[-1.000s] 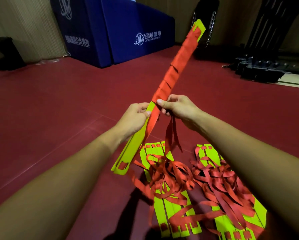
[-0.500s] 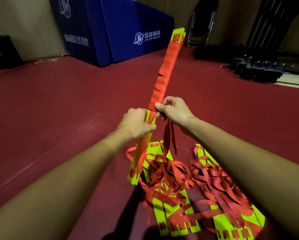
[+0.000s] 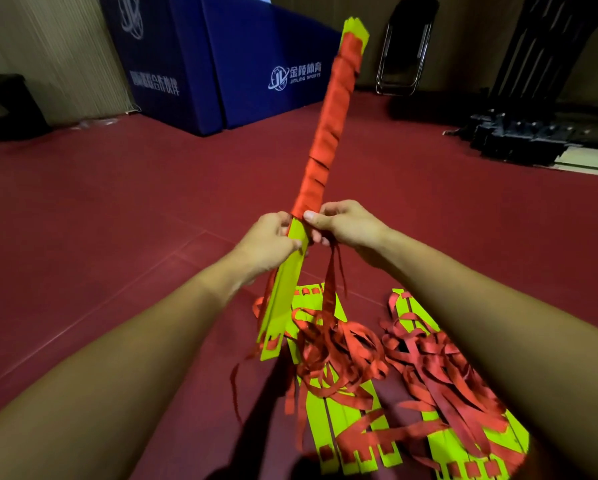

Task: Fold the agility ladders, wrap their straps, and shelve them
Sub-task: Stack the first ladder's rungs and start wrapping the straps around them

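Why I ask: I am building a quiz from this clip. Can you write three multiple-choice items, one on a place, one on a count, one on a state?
1. Where do the loose ladder bundles lie?
A) on a shelf
B) on the floor
C) on a table

2. How many loose bundles lie there?
A) one
B) two
C) four

3. How far is the red strap wound round the held bundle?
A) nowhere
B) end to end
C) upper part only

Key:
1 B, they lie on the dark red floor below the arms.
2 B, a second one lies beside the first.
3 C, below the left hand and right hand the yellow slats are bare.
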Action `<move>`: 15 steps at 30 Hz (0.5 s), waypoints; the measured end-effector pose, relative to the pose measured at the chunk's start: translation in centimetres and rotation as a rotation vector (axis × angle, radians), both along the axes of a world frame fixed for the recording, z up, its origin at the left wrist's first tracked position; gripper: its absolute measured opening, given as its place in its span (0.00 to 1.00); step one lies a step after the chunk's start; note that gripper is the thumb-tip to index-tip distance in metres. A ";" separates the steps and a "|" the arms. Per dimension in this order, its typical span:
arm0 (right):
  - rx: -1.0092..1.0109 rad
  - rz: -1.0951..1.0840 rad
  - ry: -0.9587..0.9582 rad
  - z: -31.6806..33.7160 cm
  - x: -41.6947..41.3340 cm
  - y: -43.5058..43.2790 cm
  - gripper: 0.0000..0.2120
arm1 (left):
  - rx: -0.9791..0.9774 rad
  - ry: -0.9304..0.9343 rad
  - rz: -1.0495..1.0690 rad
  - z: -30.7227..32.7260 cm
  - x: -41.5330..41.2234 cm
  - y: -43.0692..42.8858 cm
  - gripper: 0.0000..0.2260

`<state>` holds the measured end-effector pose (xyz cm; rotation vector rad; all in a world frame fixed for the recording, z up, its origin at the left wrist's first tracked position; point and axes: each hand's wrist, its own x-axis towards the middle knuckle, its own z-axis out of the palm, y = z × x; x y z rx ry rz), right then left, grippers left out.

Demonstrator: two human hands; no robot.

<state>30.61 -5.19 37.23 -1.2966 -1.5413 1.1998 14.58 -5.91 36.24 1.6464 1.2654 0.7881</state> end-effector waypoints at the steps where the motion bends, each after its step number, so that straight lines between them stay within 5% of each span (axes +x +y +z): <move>1: 0.004 -0.012 0.008 0.0 0.1 0.0 0.14 | -0.001 -0.032 0.001 -0.1 0.0 0.1 0.13; 6: 0.060 -0.123 0.049 -0.1 0.3 0.3 0.12 | 0.076 -0.004 -0.012 -0.2 -0.7 0.2 0.10; 11: 0.154 -0.269 -0.040 -0.6 0.2 0.6 0.22 | 0.373 0.555 -0.078 -1.1 -1.2 0.5 0.22; 15: 0.167 -0.355 -0.060 -1.0 0.0 0.7 0.22 | 0.308 0.582 0.013 -0.8 -0.2 -0.5 0.25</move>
